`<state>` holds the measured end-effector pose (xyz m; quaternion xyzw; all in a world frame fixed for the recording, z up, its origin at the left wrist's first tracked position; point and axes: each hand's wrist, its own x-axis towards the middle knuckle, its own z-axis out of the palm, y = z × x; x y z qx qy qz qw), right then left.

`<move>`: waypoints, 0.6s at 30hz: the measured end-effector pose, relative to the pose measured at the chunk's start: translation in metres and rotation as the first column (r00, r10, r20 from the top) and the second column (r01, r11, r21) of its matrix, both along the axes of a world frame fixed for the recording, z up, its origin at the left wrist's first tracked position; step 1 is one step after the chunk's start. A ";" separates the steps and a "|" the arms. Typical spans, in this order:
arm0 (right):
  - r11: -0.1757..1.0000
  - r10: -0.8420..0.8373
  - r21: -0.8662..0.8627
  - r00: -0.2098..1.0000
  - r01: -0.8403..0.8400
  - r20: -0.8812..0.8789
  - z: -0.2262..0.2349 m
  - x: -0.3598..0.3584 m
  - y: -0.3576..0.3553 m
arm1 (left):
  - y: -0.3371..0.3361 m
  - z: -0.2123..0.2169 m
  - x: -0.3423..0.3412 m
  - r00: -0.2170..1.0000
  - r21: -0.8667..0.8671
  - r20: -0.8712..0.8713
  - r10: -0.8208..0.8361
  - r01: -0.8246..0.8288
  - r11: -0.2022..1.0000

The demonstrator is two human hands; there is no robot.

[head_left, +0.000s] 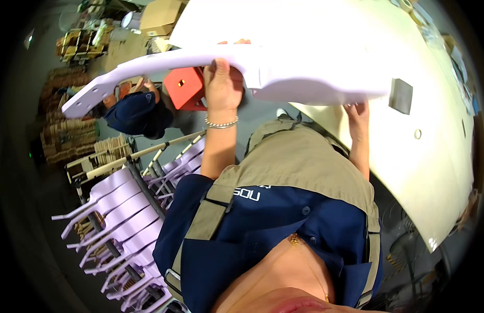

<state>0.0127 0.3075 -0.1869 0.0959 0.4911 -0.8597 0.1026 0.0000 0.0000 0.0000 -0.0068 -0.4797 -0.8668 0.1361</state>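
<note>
A pale lavender guitar (304,89) without strings is held up across the front of me, its neck pointing left. Several holes show in its headstock (88,99). My left hand (223,86) is wrapped round the neck close to the body, thumb on the near side and fingertips showing over the far edge. At the body's right end, my right hand (358,112) grips the lower edge; most of its fingers are hidden by the guitar. Bright glare washes out the body's upper surface.
A white table (409,172) curves along the right, bearing a grey block (401,96) and a small ring (418,134). At lower left a rack (143,190) carries several lavender guitars. Beyond the neck are a co-worker (140,112), a red box-like object (184,88) and a cardboard box (161,18).
</note>
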 end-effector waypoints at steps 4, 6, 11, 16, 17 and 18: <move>0.962 0.097 0.255 0.995 -0.093 -0.004 0.024 0.001 0.001 | -0.009 -0.006 -0.006 0.988 -0.016 -0.114 -0.100 0.099 0.995; 0.966 0.100 0.243 0.995 -0.093 -0.015 0.028 0.002 0.000 | -0.002 -0.006 -0.006 0.991 -0.040 -0.083 -0.109 0.106 0.994; 0.982 0.093 0.166 0.996 -0.090 -0.012 0.022 0.000 0.011 | 0.018 -0.007 -0.009 0.983 0.013 -0.038 -0.181 0.181 0.983; 0.989 0.107 0.101 0.994 -0.106 -0.004 0.018 -0.005 0.017 | 0.027 0.002 -0.012 0.972 0.057 -0.057 -0.227 0.230 0.971; 0.990 0.114 0.084 0.993 -0.113 -0.005 0.017 -0.006 0.015 | 0.025 0.002 -0.014 0.972 0.028 -0.049 -0.229 0.231 0.973; 0.994 0.076 0.084 0.997 -0.075 -0.010 0.016 -0.003 0.018 | 0.028 0.001 -0.024 0.968 0.006 -0.055 -0.246 0.246 0.969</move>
